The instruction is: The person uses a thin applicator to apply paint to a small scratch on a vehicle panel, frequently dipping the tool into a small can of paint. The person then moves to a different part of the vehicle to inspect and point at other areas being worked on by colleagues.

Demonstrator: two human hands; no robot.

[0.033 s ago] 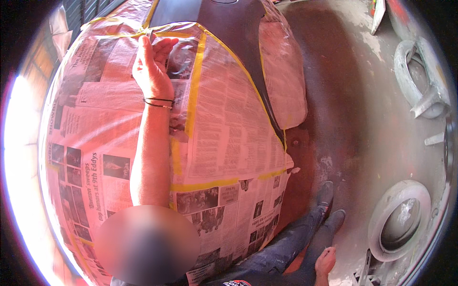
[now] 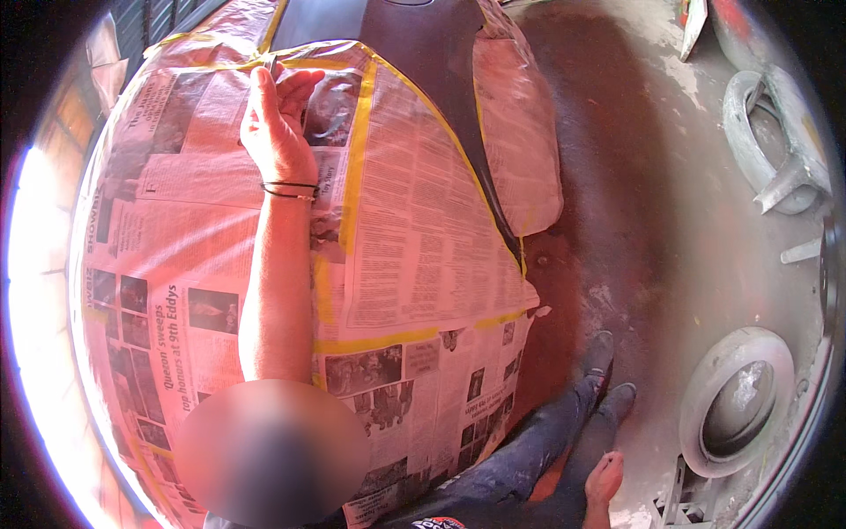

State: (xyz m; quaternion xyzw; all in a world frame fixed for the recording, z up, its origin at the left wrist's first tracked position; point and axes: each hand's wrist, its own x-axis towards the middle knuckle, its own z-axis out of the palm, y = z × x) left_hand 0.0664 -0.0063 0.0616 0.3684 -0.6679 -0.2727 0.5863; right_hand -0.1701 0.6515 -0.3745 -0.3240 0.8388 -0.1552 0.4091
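Observation:
My left hand reaches forward over a large curved body panel masked with newspaper, near a junction of yellow tape. Its fingers are curled at a small dark piece by the tape; what they hold is unclear. A bare dark painted strip runs between masked sections above and to the right of the hand. My right hand hangs low beside my jeans, its fingers curled; whether anything is in them cannot be seen. A blurred patch covers the bottom of my left arm.
A stained floor runs along the right of the panel, with my shoes on it. A grey ring-shaped part lies at lower right, and more grey parts at upper right. A bright tiled surface borders the left.
The view has shifted very slightly, so the scene sits a few pixels further left. Both hands look nearly as they were.

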